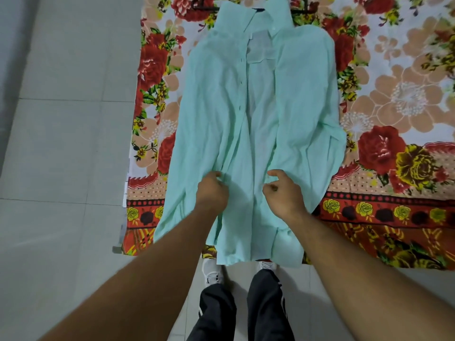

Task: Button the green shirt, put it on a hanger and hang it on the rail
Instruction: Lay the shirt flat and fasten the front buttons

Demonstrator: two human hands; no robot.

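While only the head view is on offer, it covers the whole work area. Green shirt (258,114) lies face up on a floral bedsheet (398,99), collar away from the person, hem hanging over the near edge above the white shoes (212,271). Front is open: left panel with its row of small buttons (241,82) is laid over toward the middle, right panel is folded back, inner back fabric shows between them. No button looks done up.

Left hand (213,190) is curled, fingertips pinching a gather of the button-side panel low on the shirt. Right hand (283,190) is a loose fist resting on the other panel, thumb out; whether it actually has cloth pinched I cannot tell. The two hands are apart, with a strip of shirt between them.

Dark hanger (299,7) is partly visible at the top edge, just beyond the collar, mostly hidden by it. No rail in view.

Step judged: very start of buttoning, working at the lower placket. Hanger and rail stages untouched.

Next move likely needs both front edges pulled together so they overlap, then the lowest button found and matched to its hole on the opposite edge. The panels are wrinkled and gathered near the hands, so smoothing first would help alignment. Thin fabric, will slip and bunch easily.
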